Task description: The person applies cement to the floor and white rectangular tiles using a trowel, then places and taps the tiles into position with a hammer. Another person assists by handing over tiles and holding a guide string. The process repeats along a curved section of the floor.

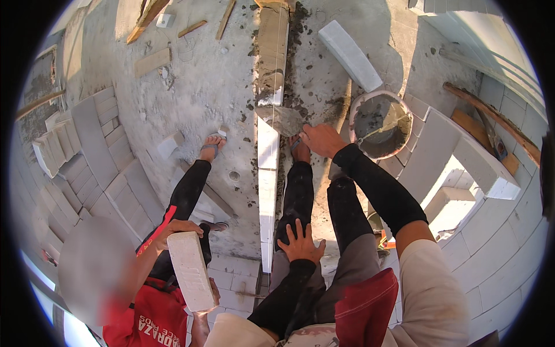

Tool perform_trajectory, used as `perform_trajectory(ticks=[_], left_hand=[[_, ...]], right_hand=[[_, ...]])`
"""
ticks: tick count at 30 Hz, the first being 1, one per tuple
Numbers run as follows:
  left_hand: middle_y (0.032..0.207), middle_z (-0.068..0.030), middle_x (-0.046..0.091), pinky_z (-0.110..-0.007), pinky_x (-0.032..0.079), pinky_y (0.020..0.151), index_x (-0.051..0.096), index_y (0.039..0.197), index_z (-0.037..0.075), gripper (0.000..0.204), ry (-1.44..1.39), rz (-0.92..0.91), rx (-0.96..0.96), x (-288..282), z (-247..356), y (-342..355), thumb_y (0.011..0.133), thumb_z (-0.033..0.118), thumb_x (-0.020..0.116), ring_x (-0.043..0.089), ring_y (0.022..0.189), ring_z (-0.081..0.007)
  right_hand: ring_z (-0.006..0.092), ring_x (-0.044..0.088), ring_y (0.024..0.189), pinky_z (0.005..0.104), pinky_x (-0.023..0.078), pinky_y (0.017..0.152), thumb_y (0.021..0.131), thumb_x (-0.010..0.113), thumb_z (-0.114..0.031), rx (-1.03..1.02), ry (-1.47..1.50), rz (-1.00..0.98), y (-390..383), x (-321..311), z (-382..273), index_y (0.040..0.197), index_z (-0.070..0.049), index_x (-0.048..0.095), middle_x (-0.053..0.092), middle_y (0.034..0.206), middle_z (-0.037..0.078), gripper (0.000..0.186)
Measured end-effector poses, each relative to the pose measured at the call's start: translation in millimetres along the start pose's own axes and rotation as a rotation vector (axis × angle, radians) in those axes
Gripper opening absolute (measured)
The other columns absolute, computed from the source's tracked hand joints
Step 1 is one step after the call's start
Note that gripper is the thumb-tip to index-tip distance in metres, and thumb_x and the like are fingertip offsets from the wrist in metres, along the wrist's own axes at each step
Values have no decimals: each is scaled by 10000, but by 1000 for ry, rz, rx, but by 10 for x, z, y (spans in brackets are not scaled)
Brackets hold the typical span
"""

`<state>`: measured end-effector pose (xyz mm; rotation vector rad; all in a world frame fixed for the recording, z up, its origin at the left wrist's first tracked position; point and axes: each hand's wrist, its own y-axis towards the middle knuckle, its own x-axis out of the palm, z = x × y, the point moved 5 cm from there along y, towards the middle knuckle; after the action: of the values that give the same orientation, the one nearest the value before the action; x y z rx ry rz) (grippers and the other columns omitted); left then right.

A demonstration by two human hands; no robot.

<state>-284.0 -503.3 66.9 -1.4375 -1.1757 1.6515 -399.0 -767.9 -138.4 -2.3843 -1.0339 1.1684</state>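
My right hand (322, 139) is closed round the handle of a trowel (282, 121). Its grey blade, smeared with mortar, lies at the top of a narrow row of white blocks (267, 144), where the mortar bed (273, 63) ends. My left hand (302, 242) rests on my left thigh with its fingers spread, holding nothing. To the right of the trowel stands a round bucket (354, 124) with wet grey mortar (378, 118) inside. A thin string runs along the block row.
At left, a co-worker in red holds a white block (191, 272) in both hands. Stacked blocks (95, 133) stand far left. A long loose block (350, 55) lies beyond the bucket. Timber pieces (192, 29) lie on the concrete floor. A block wall (491, 237) curves along the right.
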Motion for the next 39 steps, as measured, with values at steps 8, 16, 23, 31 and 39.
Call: perform_trajectory(ticks=[8, 16, 23, 31, 39], left_hand=[[1733, -89, 294, -812, 249, 1124, 545, 1531, 203, 783, 51, -59, -4, 14, 56, -8, 884, 621, 682, 244, 1588, -394], [1721, -100, 321, -806, 249, 1126, 568, 1517, 200, 800, 42, -13, -15, 56, 59, -41, 845, 603, 731, 262, 1580, -400], [1719, -123, 299, -819, 275, 1101, 529, 1530, 178, 786, 45, -25, 1, 89, 83, -51, 877, 565, 730, 241, 1579, -411], [1691, -149, 342, -836, 284, 1085, 572, 1474, 126, 756, -18, 47, -8, 299, 163, -146, 850, 506, 765, 248, 1571, -421], [1700, -143, 324, -831, 291, 1076, 553, 1489, 142, 748, 22, 38, -11, 353, 236, -186, 878, 535, 732, 258, 1566, -416]], right_hand=[[377, 737, 756, 490, 601, 685, 1035, 617, -326, -37, -391, 421, 922, -1301, 280, 1008, -76, 618, 709, 771, 137, 251], [510, 691, 991, 620, 533, 900, 1090, 446, -417, 110, 128, 8, 780, -486, 148, 1077, -29, 669, 732, 1020, 278, 447], [538, 661, 975, 618, 506, 870, 1088, 478, -400, 137, 228, -191, -377, 334, -35, 1049, -24, 650, 713, 994, 290, 415], [219, 591, 660, 383, 458, 626, 1063, 487, -241, 518, 774, -20, -2562, -93, 106, 1136, 18, 649, 620, 757, 116, 315], [423, 727, 809, 518, 542, 714, 1054, 498, -266, 578, 93, 334, -3572, -287, 752, 1342, -18, 560, 705, 924, 274, 385]])
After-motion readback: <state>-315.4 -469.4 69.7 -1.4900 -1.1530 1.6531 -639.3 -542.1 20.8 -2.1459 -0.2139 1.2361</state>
